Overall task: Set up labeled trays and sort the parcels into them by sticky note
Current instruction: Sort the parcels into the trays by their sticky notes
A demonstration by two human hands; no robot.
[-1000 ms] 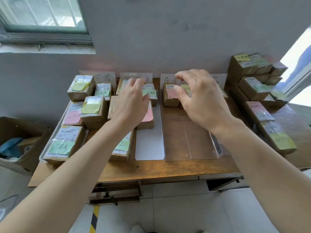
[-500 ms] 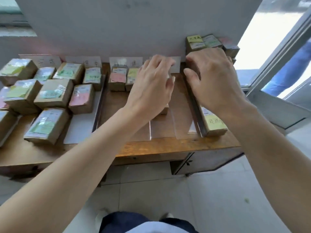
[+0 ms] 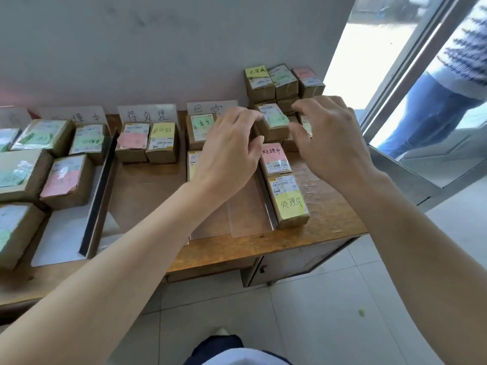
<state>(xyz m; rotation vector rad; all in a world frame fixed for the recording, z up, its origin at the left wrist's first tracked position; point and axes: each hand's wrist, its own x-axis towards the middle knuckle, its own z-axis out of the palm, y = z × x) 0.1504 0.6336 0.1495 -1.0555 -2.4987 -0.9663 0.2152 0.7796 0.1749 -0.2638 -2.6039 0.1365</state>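
Small cardboard parcels with green, pink or yellow sticky notes lie on a wooden desk (image 3: 326, 219). Handwritten label cards (image 3: 147, 115) lean on the wall behind the trays. The clear tray (image 3: 267, 204) at the right holds a green-noted parcel (image 3: 200, 127). My left hand (image 3: 232, 151) and my right hand (image 3: 332, 138) flank a green-noted parcel (image 3: 274, 122) on the unsorted stack (image 3: 271, 83). Left fingertips touch its left edge and the right thumb sits at its right edge. Neither hand plainly grips it.
Beside the clear tray lie a pink-noted parcel (image 3: 275, 159) and a yellow-noted parcel (image 3: 288, 204). More parcels fill the trays at the left (image 3: 66, 177). A metal door frame (image 3: 390, 106) stands at the right, with a person in jeans (image 3: 432, 114) beyond it.
My view swung right. Both hands moved from the middle trays over to the unsorted stack at the desk's right end and now bracket a green-noted parcel.
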